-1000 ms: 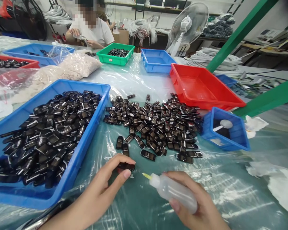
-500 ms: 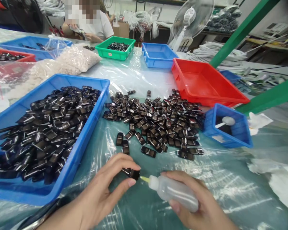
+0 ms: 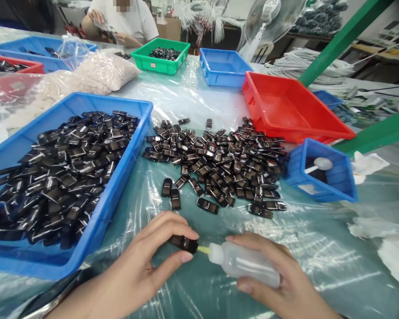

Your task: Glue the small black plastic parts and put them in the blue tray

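Between thumb and fingers, my left hand (image 3: 156, 252) grips a small glossy black plastic piece (image 3: 185, 243). My right hand (image 3: 275, 270) is wrapped round a translucent squeeze bottle (image 3: 248, 262), tilted nearly flat. Its thin yellow nozzle (image 3: 204, 250) reaches the right end of the black piece; I cannot tell whether the tip goes inside. Just beyond my hands lies a loose pile of similar black pieces (image 3: 216, 164). To the left stands a blue tray (image 3: 115, 212) heaped with more of them.
A small blue bin (image 3: 330, 192) with a white scoop (image 3: 323, 164) stands right of the pile, near a red tray (image 3: 299, 128). Farther back are a green tray (image 3: 153, 66), a blue tray (image 3: 224, 79) and a bag of pale pieces (image 3: 106, 71). Across the table sits a person (image 3: 136, 22).
The camera view has shifted a little, so the trays sit slightly higher in the picture. Both hands keep their grip, with the nozzle still at the black piece's end.
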Demonstrator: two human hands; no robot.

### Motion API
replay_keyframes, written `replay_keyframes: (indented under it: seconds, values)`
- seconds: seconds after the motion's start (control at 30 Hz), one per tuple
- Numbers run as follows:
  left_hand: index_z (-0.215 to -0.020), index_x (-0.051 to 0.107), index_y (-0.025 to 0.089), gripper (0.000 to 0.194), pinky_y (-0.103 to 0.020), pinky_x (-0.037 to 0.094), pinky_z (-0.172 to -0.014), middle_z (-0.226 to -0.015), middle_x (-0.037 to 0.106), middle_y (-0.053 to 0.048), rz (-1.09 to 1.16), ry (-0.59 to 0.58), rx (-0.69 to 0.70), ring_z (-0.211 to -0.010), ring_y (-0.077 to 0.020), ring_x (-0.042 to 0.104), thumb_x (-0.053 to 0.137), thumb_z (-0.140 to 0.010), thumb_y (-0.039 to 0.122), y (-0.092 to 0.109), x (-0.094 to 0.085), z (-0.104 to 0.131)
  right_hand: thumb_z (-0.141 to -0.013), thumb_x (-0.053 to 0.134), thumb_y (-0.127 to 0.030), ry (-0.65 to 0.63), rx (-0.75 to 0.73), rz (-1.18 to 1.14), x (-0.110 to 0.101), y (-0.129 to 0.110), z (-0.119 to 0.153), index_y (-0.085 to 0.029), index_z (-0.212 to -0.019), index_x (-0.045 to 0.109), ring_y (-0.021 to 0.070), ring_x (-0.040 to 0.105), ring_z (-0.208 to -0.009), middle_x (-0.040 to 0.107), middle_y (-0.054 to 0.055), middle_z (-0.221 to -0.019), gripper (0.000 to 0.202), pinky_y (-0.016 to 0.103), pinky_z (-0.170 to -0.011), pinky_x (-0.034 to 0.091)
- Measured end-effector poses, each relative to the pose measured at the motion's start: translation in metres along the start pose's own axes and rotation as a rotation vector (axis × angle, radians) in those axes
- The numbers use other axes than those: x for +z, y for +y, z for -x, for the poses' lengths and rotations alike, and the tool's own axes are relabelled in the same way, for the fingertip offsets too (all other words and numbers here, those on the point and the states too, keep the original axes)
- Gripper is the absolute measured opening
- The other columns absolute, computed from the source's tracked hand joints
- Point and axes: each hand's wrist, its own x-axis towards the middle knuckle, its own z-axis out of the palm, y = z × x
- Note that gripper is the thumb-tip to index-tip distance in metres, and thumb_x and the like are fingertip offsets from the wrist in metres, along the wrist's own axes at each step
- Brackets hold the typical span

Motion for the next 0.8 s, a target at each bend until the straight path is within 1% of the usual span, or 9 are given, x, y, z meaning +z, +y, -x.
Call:
replay_keyframes:
  seconds: [0.1,0.2,0.27,0.4,0.47,0.53,0.63,0.8]
  values:
    - [-0.11,0.051,0.035,0.021,-0.028,0.044,-0.087,-0.11,0.053,0.002,0.001,0.027,0.023,-0.105,-0.018,0.053,0.05,-0.096,0.019,0.0012,0.0005,-0.0007,-0.071,0.068,-0.061,0.003,0.042,-0.012,0.0002,-0.0002,0.0013,-0.04,-0.103,0.071,0.023,0.067,-0.092,0.072,0.002,-0.099,0.039,0.033,-0.078,0.057]
    - [-0.109,0.052,0.034,0.021,-0.027,0.044,-0.086,-0.109,0.054,0.002,0.005,0.041,0.033,-0.104,-0.018,0.054,0.051,-0.096,0.018,0.0017,0.0007,0.0001,-0.071,0.068,-0.061,-0.005,0.07,-0.046,0.0014,-0.0002,0.0029,-0.039,-0.103,0.072,0.0235,0.066,-0.093,0.072,0.003,-0.098,0.038,0.032,-0.076,0.058]
    - [-0.11,0.052,0.034,0.022,-0.027,0.044,-0.085,-0.109,0.054,0.002,-0.002,0.028,0.028,-0.104,-0.0177,0.054,0.051,-0.096,0.017,0.0015,0.0005,0.0008,-0.071,0.068,-0.061,-0.007,0.089,-0.052,0.0024,0.0003,0.0042,-0.039,-0.102,0.072,0.0236,0.066,-0.093,0.071,0.004,-0.098,0.039,0.032,-0.074,0.059]
    - [-0.109,0.051,0.034,0.023,-0.026,0.043,-0.086,-0.109,0.054,0.002,-0.006,0.03,0.025,-0.104,-0.0169,0.053,0.051,-0.095,0.015,0.002,-0.0004,0.0,-0.071,0.068,-0.062,-0.005,0.116,-0.042,0.0021,0.0029,0.0055,-0.042,-0.104,0.07,0.023,0.065,-0.095,0.07,0.002,-0.1,0.039,0.031,-0.075,0.059]
    - [-0.109,0.051,0.034,0.024,-0.026,0.043,-0.087,-0.108,0.054,0.003,-0.003,0.032,0.03,-0.103,-0.0167,0.053,0.052,-0.095,0.015,0.0029,-0.0007,-0.0007,-0.071,0.069,-0.058,-0.028,0.092,-0.043,0.0,0.0045,0.0043,-0.043,-0.105,0.069,0.0221,0.066,-0.094,0.07,0.002,-0.101,0.038,0.029,-0.073,0.06]
    - [-0.109,0.051,0.034,0.025,-0.026,0.043,-0.086,-0.108,0.053,0.003,-0.002,0.023,0.024,-0.103,-0.0165,0.053,0.051,-0.095,0.015,0.0037,-0.0008,-0.0006,-0.072,0.073,-0.051,-0.064,0.04,-0.025,-0.0027,0.0057,0.002,-0.043,-0.108,0.068,0.0213,0.067,-0.092,0.07,0.002,-0.101,0.037,0.027,-0.07,0.06]
    - [-0.11,0.05,0.035,0.026,-0.027,0.043,-0.085,-0.11,0.053,0.003,-0.003,0.007,0.009,-0.105,-0.0166,0.052,0.051,-0.095,0.014,0.004,-0.0009,0.0011,-0.072,0.075,-0.043,-0.098,-0.012,-0.012,-0.0042,0.0056,0.0,-0.042,-0.109,0.067,0.0207,0.068,-0.089,0.071,0.001,-0.1,0.038,0.027,-0.07,0.06]
    - [-0.109,0.05,0.034,0.025,-0.028,0.043,-0.087,-0.11,0.053,0.002,-0.007,0.005,0.005,-0.107,-0.0179,0.052,0.051,-0.095,0.014,0.0043,-0.0018,0.0006,-0.072,0.074,-0.047,-0.034,0.1,-0.142,0.0016,0.0008,0.0032,-0.037,-0.104,0.071,0.0227,0.066,-0.091,0.069,0.004,-0.1,0.034,0.026,-0.064,0.061]
